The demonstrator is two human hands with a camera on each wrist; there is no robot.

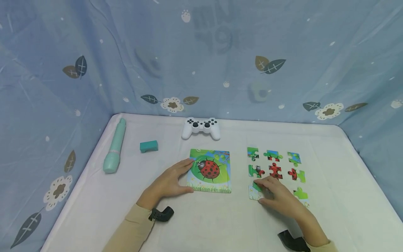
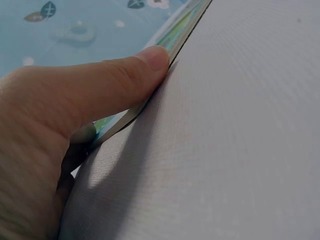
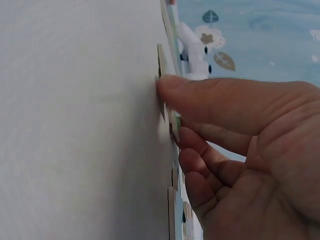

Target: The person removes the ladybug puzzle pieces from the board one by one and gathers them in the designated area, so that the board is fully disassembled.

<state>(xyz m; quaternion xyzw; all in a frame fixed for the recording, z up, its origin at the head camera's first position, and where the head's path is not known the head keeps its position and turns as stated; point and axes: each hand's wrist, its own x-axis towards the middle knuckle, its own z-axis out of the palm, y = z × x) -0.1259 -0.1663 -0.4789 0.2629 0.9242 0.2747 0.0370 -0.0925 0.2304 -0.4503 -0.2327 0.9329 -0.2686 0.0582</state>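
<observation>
A square ladybug picture board (image 1: 209,169) lies flat near the middle of the table. At its left side my left hand (image 1: 170,180) rests with extended fingers, the thumb (image 2: 120,82) touching the lower edge. To the right, loose jigsaw pieces sit in spaced rows, among them a red spotted piece (image 1: 275,170) and a green piece (image 1: 300,193). My right hand (image 1: 278,197) pinches the lower-left jigsaw piece (image 1: 253,193) between thumb and fingers. In the right wrist view, the thumb presses that piece's near edge. Part of the bottom row is hidden beneath this hand.
A white game controller (image 1: 201,128) lies behind the board. Farther left are a teal block (image 1: 149,146) and a mint-green microphone-shaped thing (image 1: 114,147). Patterned blue cloth (image 1: 201,63) stands along the back and sides of the white table (image 1: 201,224).
</observation>
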